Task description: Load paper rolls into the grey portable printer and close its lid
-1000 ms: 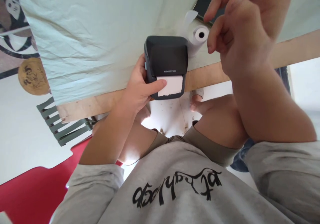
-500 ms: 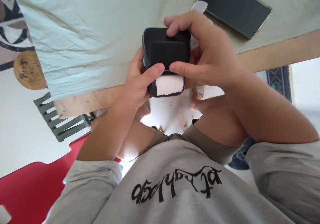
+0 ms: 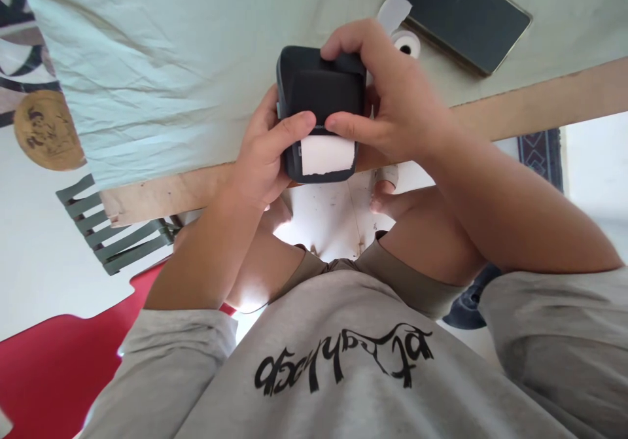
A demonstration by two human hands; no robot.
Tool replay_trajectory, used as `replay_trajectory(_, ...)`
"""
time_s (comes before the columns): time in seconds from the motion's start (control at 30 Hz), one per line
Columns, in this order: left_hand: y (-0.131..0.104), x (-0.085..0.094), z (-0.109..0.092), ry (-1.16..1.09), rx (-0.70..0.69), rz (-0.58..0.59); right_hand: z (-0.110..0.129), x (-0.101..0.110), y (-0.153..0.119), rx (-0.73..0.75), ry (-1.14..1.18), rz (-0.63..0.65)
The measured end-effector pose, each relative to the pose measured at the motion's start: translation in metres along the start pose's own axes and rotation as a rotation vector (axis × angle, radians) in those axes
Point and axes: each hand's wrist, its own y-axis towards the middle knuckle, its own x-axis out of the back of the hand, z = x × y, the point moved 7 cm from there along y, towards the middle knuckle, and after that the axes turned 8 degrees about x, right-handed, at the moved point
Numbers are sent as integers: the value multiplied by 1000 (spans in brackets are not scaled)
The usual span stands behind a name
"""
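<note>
Between both hands I hold a black portable receipt printer (image 3: 326, 92) over the table's front edge. A strip of white paper (image 3: 328, 155) with a torn lower edge sticks out of it, lying over the part nearest me. My left hand (image 3: 269, 144) grips the left side, thumb on the front face beside the paper. My right hand (image 3: 397, 99) wraps the right side, thumb near the middle of the face and bent fingers on the top end. Beyond the right hand lies a small paper roll (image 3: 406, 44) with its loose white end (image 3: 394, 14). The undersides of the hands are hidden.
A dark phone-like slab (image 3: 461, 17) lies on the table at the back right. Pale green cloth (image 3: 196, 53) covers the tabletop, with a bare wooden edge (image 3: 161, 193) along the front. A red chair (image 3: 63, 360) and a green slatted seat (image 3: 115, 233) stand to the left.
The printer and both hands have shifted slightly left and up in view. The right hand's fingers have drawn closer over the top end, and the paper roll now shows beside that hand.
</note>
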Motion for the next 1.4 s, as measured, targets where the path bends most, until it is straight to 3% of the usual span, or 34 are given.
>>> replay_trajectory(0.23,3,-8,-1,-134,-40,92,9,7,-2,33,-136,-9)
replay_trajectory(0.37,9,-2,2,-145,-39,48,14,13,-4,42,-224,-75)
replay_trajectory(0.6,7,7,0,-26,-134,-76,16,7,-3,138,-220,-81)
replay_trajectory(0.8,8,1,0,-160,-74,-17,18,10,-4,153,-257,-24)
replay_trajectory(0.9,8,-4,-3,-179,-54,-13,23,19,-5,125,-303,-168)
replay_trajectory(1.07,4,-9,-5,-160,-63,55,37,35,-4,102,-195,-590)
replay_trajectory(1.17,2,-4,-4,-195,-92,56,37,38,0,84,-55,-691)
replay_trajectory(1.27,2,-4,-2,-215,-97,54,36,33,8,101,-148,-561)
replay_trajectory(1.4,2,-8,-4,-229,-115,76,29,10,15,43,-538,-140)
